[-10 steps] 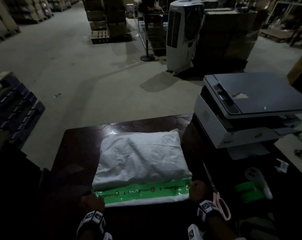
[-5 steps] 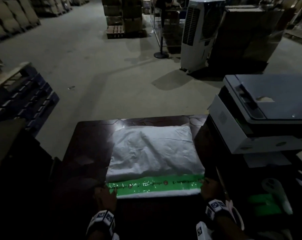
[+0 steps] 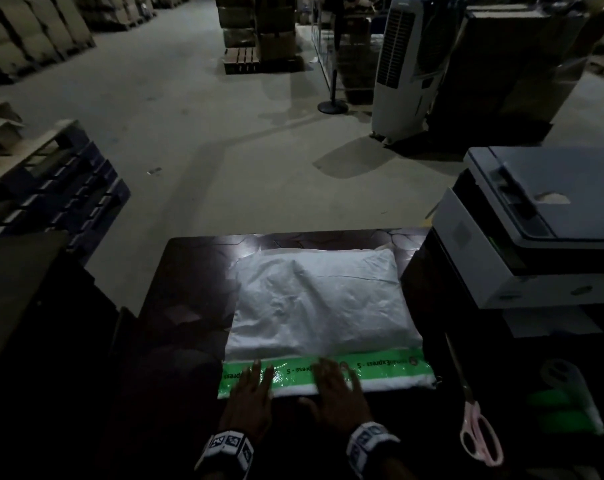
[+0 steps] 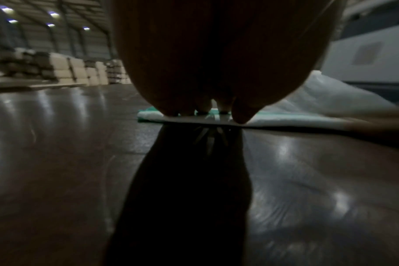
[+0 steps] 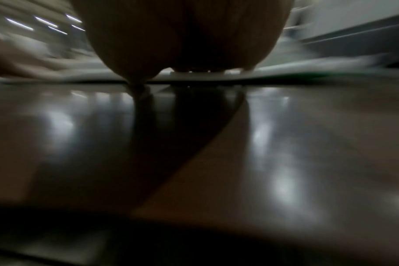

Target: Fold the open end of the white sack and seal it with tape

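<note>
White sack (image 3: 316,299) on dark table (image 3: 176,341), green tape (image 3: 380,367) along folded near edge, left hand (image 3: 250,398) and right hand (image 3: 338,393) flat, fingers straight, pressing tape, scissors (image 3: 473,414) right

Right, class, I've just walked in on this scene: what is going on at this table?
A person is sealing a white sack that lies on a dark table. A strip of green tape already runs along the sack's folded near edge. The left hand and the right hand lie flat on that strip with fingers straight, near its left and middle parts, apparently pressing it down. Pink-handled scissors lie untouched on the right, in front of a printer.
</note>
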A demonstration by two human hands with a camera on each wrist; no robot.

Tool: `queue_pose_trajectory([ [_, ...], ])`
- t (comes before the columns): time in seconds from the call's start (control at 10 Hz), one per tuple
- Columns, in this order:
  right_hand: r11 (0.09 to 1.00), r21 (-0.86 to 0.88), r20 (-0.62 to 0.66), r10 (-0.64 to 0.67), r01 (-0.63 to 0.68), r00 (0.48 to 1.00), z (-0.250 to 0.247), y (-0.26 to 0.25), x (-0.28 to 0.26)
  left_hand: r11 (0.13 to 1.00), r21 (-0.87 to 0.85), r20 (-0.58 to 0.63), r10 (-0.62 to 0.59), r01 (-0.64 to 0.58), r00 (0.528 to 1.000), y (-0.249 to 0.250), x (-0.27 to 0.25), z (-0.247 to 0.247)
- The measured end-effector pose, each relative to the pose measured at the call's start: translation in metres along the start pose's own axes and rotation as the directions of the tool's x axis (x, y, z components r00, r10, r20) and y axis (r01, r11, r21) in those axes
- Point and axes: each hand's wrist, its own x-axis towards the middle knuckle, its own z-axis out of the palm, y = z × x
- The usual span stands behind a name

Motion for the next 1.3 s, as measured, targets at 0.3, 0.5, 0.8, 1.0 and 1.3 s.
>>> queue_pose_trajectory([
  [0.3, 0.936, -0.019, 0.075, 0.351, -0.35, 0.933, -0.037, 0.12, -0.034, 0.997, -0.074, 0.035, -0.008, 0.011, 0.999, -0.001, 0.003, -0.005],
  [0.5, 0.943, 0.002, 0.098, 0.332, -0.334, 0.938, -0.038, 0.094, -0.026, 0.986, -0.168, -0.082, 0.011, -0.025, 0.997, -0.018, 0.005, 0.0],
  [0.8, 0.997, 0.003, 0.024, 0.073, -0.073, 0.997, -0.02, 0.036, -0.005, 0.95, -0.242, -0.119, 0.172, -0.196, 0.978, -0.06, -0.014, 0.016],
  [1.0, 0.989, 0.059, 0.133, 0.126, -0.135, 0.983, -0.018, 0.035, -0.005, 0.938, -0.339, -0.026, 0.069, -0.074, 0.997, -0.06, -0.026, 0.014],
  [1.3, 0.957, 0.173, 0.143, 0.208, -0.231, 0.968, -0.031, 0.043, -0.008, 0.955, -0.184, -0.246, 0.182, -0.231, 0.952, -0.051, -0.013, 0.006],
])
